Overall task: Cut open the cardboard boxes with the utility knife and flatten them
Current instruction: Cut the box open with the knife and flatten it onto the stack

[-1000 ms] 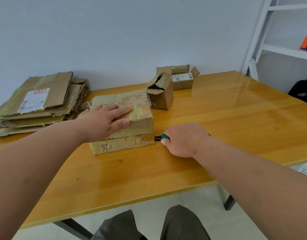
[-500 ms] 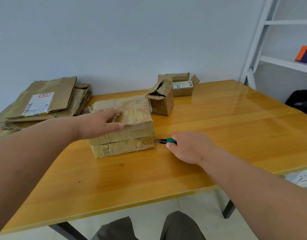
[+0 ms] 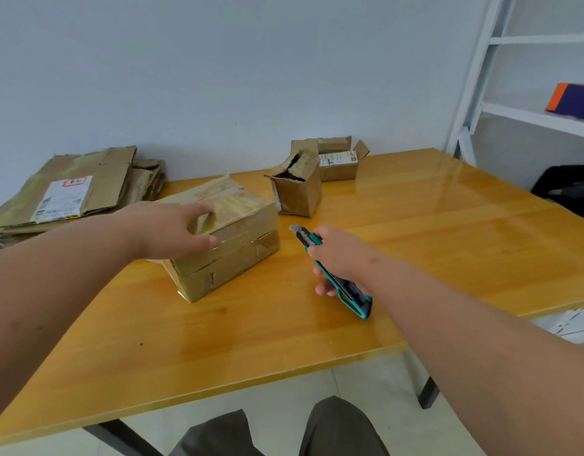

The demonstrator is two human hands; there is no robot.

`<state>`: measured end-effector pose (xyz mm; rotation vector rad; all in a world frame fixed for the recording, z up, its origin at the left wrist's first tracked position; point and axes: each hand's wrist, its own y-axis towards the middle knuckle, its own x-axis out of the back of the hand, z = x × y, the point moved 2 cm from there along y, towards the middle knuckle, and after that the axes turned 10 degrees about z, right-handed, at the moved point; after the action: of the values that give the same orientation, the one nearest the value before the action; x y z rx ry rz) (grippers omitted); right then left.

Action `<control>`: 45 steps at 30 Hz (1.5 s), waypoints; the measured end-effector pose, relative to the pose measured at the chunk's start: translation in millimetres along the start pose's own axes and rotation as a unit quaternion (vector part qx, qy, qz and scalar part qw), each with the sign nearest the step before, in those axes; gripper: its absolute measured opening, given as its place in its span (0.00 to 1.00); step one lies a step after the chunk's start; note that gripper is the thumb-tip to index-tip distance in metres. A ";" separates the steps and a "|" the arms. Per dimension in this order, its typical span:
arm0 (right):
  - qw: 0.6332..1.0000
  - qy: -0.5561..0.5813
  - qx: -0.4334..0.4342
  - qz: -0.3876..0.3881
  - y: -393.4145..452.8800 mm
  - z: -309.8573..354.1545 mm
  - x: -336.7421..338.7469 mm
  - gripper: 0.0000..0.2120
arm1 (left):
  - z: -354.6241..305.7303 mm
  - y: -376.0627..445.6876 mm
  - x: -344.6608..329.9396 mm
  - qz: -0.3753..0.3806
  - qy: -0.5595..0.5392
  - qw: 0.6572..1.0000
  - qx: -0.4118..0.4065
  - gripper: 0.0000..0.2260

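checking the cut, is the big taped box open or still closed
Closed: the taped box has its top flaps flat, the left hand resting on them.

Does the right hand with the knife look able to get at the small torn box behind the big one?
Probably yes. The right hand holds the utility knife beside the taped box, and only bare table lies between it and the small torn box.
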<state>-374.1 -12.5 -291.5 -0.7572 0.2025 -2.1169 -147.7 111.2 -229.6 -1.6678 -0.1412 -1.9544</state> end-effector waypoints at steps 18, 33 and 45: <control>0.997 0.042 -0.014 -0.069 21.4 14.9 -24.8 0.20 | 2.8 -4.7 -0.6 0.083 -0.015 0.993 -0.088 0.25; 0.978 0.189 -0.028 -0.080 21.4 22.0 -47.0 0.24 | 4.5 -0.4 -3.8 0.048 -0.014 0.996 -0.080 0.23; 0.961 0.237 -0.039 -0.138 25.2 34.3 -78.6 0.08 | 3.4 -1.6 -8.7 0.019 -0.032 0.997 -0.072 0.22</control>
<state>-301.7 36.9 -308.9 -0.3211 0.4613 -2.5487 -144.9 117.0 -236.6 -1.8122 0.0093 -1.9233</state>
